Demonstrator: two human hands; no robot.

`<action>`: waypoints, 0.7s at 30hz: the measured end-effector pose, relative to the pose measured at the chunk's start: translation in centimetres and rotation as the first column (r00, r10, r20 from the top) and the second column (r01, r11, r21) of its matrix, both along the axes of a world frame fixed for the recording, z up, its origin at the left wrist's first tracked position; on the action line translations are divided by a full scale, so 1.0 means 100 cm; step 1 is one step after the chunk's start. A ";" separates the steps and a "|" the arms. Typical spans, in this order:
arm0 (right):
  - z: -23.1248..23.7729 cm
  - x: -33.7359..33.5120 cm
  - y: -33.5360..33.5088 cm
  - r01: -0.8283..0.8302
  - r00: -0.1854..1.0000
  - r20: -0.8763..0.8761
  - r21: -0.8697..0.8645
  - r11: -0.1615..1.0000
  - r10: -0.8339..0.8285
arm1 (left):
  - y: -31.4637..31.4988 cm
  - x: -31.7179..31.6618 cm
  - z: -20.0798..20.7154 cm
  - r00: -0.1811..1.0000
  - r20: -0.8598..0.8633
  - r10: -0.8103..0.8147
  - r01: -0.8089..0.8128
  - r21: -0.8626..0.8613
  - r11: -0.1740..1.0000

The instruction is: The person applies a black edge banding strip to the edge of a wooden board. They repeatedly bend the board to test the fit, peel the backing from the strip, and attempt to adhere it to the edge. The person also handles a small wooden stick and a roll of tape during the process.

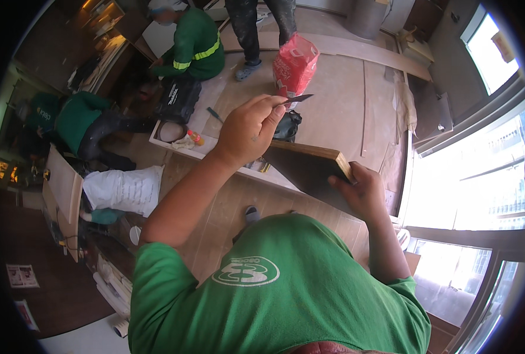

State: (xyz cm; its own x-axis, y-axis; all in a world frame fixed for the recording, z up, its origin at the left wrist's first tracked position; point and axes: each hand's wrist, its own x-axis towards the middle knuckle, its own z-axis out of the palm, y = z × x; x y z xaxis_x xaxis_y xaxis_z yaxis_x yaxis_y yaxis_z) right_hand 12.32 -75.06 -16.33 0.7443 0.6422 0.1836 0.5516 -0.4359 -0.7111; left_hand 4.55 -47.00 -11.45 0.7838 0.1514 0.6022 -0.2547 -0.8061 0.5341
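Note:
Raised in front of me, my left hand (252, 131) pinches a thin dark flat piece (299, 99) between thumb and fingers. Its far end comes to a point, but I cannot make out its exact kind. My right hand (362, 190) grips the right end of a dark-faced board (315, 177) with a light, layered plywood-like edge. The board is tilted, its edge up and its dark face toward me. My left hand is above the board's far left corner, and my forearm passes left of it.
A low wooden platform (339, 88) holds a red bag (295, 64), a black tool case (180, 97) and a roll of tape (171, 132). Two people in green work at the left; another person's legs (247, 26) stand beyond. A white sack (126, 190) lies left, bright windows right.

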 end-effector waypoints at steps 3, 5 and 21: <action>-0.003 -0.001 0.000 0.016 1.000 -0.002 -0.053 0.998 -0.016 | 0.004 0.000 -0.013 0.999 -0.039 0.006 -0.009 -0.056 0.998; -0.005 -0.003 -0.001 0.034 0.999 0.019 -0.043 0.999 -0.033 | 0.006 -0.003 -0.017 0.998 -0.058 0.023 -0.029 -0.120 0.992; -0.001 -0.003 -0.023 0.109 0.994 0.017 0.126 0.986 -0.112 | 0.108 -0.014 -0.204 0.922 -0.291 0.257 -0.384 -0.785 0.487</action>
State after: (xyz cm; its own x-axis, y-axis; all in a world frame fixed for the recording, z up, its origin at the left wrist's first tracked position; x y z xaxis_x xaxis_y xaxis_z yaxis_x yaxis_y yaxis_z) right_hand 11.97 -77.39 -16.39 0.8036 0.5275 0.2755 0.5224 -0.4036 -0.7511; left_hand 3.17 -36.20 -31.84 0.6283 0.7778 -0.0177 0.0427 -0.0118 0.9990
